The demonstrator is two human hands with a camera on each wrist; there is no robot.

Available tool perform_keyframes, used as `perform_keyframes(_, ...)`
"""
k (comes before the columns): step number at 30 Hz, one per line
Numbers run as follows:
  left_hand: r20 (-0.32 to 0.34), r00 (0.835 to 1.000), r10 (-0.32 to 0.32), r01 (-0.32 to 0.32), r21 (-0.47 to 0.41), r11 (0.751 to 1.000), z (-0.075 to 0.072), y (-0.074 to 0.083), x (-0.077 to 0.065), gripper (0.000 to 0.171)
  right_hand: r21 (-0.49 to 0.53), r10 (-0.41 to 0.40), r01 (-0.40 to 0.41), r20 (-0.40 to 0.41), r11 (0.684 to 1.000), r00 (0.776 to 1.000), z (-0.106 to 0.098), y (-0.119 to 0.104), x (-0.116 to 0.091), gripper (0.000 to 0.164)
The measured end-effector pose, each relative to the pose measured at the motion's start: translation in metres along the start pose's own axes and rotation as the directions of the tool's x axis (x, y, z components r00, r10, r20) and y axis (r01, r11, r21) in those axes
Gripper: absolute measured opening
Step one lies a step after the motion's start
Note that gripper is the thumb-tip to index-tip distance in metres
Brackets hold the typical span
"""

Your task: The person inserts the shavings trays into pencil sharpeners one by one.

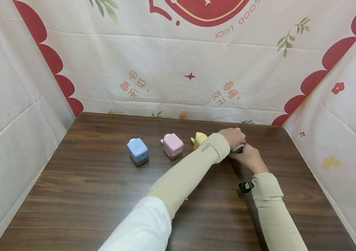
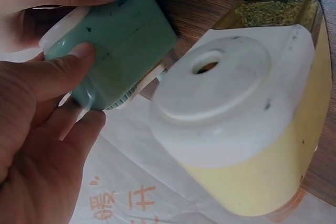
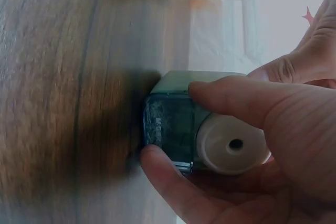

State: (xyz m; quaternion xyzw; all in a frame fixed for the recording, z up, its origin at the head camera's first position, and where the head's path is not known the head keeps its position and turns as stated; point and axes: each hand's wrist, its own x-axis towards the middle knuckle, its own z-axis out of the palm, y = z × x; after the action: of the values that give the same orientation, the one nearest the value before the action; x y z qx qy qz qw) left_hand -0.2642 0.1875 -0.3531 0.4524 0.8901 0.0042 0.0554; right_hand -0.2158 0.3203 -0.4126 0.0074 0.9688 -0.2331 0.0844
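Observation:
A green pencil sharpener (image 2: 131,45) with a white front and a dark see-through shavings drawer (image 3: 168,127) is held by both hands. My left hand (image 1: 232,136) grips its body from the far side, thumb along the green casing in the left wrist view. My right hand (image 1: 250,158) holds it at the drawer end, with thumb and a fingertip on the drawer. The round pencil hole faces the right wrist camera. Just left of the hands stands a yellow pencil sharpener (image 1: 199,140), shavings visible in its drawer (image 2: 275,13).
A pink pencil sharpener (image 1: 173,145) and a blue pencil sharpener (image 1: 138,150) stand in a row further left on the dark wooden table (image 1: 102,202). A printed white cloth (image 1: 171,62) hangs behind the table and along both sides.

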Motion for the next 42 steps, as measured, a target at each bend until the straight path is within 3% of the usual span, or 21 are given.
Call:
perform_keyframes(8, -0.020, 0.999, -0.046, 0.044, -0.051, 0.998, -0.001, 0.001, 0.001, 0.030, -0.031, -0.024, 0.024, 0.007, 0.999, 1.000, -0.008, 0.003, -0.002, 0.073)
perform_keyframes(15, 0.020, 0.998, -0.061, 0.063, -0.061, 0.996, 0.003, -0.002, 0.007, 0.032, -0.060, 0.019, -0.016, 0.050, 0.998, 0.999, -0.018, 0.011, -0.006, 0.075)
perform_keyframes(17, 0.023, 0.998, -0.058, 0.060, -0.055, 0.997, 0.004, -0.002, 0.008, 0.031, -0.078, 0.020, -0.015, 0.073, 0.997, 0.997, -0.020, 0.014, -0.007, 0.070)
perform_keyframes(22, 0.030, 0.998, -0.053, 0.055, -0.053, 0.997, 0.004, -0.002, 0.011, 0.027, -0.082, 0.030, -0.012, 0.214, 0.997, 0.976, -0.016, 0.019, -0.009, 0.040)
perform_keyframes(25, 0.026, 0.998, -0.054, 0.055, -0.057, 0.997, 0.003, -0.001, 0.008, 0.026, -0.068, 0.024, -0.006, 0.262, 0.998, 0.965, -0.010, 0.019, -0.009, 0.034)
perform_keyframes(42, -0.014, 0.999, -0.049, 0.048, -0.057, 0.997, -0.001, 0.000, 0.001, 0.033, -0.035, 0.009, -0.003, 0.190, 0.999, 0.982, 0.006, 0.017, 0.003, 0.038)
